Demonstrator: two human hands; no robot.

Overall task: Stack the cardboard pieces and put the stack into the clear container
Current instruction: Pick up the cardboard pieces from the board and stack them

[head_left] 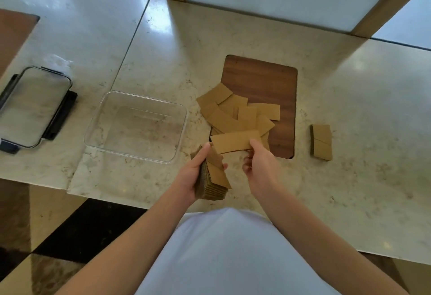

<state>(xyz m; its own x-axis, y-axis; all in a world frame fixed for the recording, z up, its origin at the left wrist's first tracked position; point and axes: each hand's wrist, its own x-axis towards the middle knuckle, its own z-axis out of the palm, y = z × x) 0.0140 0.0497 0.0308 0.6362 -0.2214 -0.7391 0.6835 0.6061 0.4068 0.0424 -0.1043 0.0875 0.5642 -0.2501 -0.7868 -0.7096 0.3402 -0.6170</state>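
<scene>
The gathered stack [211, 178] sits in the left hand [191, 175], grip clamped around its long edges, just at the near edge of the desk [349, 178]. The right hand [260, 164] has its grip pinched on a single cardboard piece [233, 141], held flat just at one o'clock from the stack. The top pieces in the stack look skewed, so I'd say it pays to lay this one down square and tap the edges flush before reaching again.

At twelve o'clock from the hands, the loose pile [235, 112] lies half on a wooden board [268, 84], plenty still to gather. A small second stack [321, 141] waits well apart at three o'clock. The clear container [100, 110], empty, stands at ten o'clock, close by, with its lid [32, 105] farther out at nine.
</scene>
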